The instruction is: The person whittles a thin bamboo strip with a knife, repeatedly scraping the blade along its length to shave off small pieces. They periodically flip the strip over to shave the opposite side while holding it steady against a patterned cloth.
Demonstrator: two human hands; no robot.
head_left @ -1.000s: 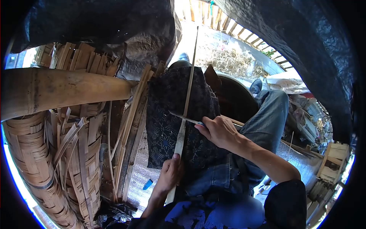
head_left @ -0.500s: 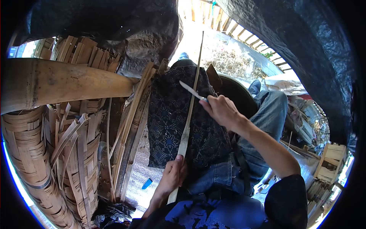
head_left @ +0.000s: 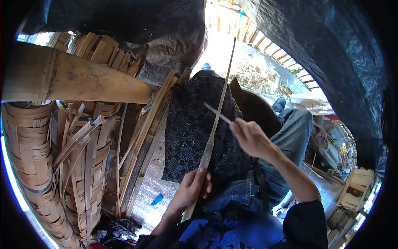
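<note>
My left hand (head_left: 194,186) is closed around the wide lower end of a long bamboo strip (head_left: 207,154), thumb lying on top. The strip slants up and away across a dark patterned cloth (head_left: 184,137) spread over my lap, narrowing to a thin far tip. In my right hand (head_left: 253,139) is a knife (head_left: 217,113); its handle is hidden in the fist. The blade points up and left and crosses the strip around its middle.
At left stand tall woven bamboo baskets (head_left: 31,153) and a thick bamboo pole (head_left: 91,81). Split bamboo pieces (head_left: 143,145) lean beside my lap. A small blue object (head_left: 157,199) lies on the ground. Dark plastic sheeting (head_left: 323,54) hangs overhead; a wooden crate (head_left: 357,189) sits at right.
The knife and my right hand have moved a little down along the strip, toward me. The strip's far tip has swung slightly right as the whole view shifted.
</note>
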